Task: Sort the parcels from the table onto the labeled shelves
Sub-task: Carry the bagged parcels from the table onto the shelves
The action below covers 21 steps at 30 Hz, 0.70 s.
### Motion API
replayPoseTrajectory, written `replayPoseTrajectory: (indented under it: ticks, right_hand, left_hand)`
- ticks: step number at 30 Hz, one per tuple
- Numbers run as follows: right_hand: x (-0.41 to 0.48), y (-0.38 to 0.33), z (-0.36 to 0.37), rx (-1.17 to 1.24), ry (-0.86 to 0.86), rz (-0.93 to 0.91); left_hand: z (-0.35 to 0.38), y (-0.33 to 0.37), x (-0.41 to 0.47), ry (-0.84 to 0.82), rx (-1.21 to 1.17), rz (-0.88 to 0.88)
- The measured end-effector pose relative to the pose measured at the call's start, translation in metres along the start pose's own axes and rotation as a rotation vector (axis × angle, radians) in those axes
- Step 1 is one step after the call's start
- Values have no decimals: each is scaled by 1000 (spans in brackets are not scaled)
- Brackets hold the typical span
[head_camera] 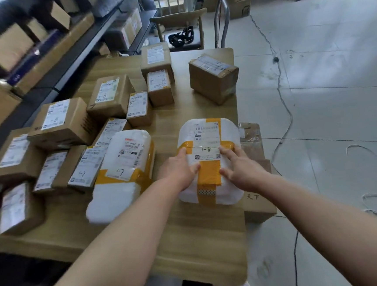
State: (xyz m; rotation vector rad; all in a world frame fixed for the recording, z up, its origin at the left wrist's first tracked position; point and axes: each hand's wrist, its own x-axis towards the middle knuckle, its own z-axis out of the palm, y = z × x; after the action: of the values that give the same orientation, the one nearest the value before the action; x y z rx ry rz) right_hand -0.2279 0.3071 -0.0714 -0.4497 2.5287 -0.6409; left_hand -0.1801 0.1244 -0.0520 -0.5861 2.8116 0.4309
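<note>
Parcel (207, 139), white plastic, yellow-taped, lies under my flat left hand (179, 169) and right hand (242, 172), ungripped. Bare wooden table (191, 234) nearside; its right edge close.

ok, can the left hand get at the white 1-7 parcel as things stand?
Probably yes. The left hand rests on the 1-8 parcel; the white 1-7 parcel lies just left of it, nothing on top and only bare table between.

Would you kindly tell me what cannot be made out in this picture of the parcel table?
Head view only:
- Shelves: any labels lost to motion blur.
- White parcel marked 1-8: printed address too small.
- Its near top: covered by the left hand and right hand.
- Brown box beside the table: partly hidden by it.
</note>
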Motion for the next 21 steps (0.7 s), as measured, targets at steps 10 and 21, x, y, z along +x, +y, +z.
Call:
replayPoseTrajectory:
  ticks: [10,21]
  right_hand:
    - [-53,11,25,-3,-18,-97]
    - [-69,23,44,284,18,-88]
  left_hand:
    - [21,-9,-69,-1,-31,-80]
    - [46,-17,-86,-107,-578,-177]
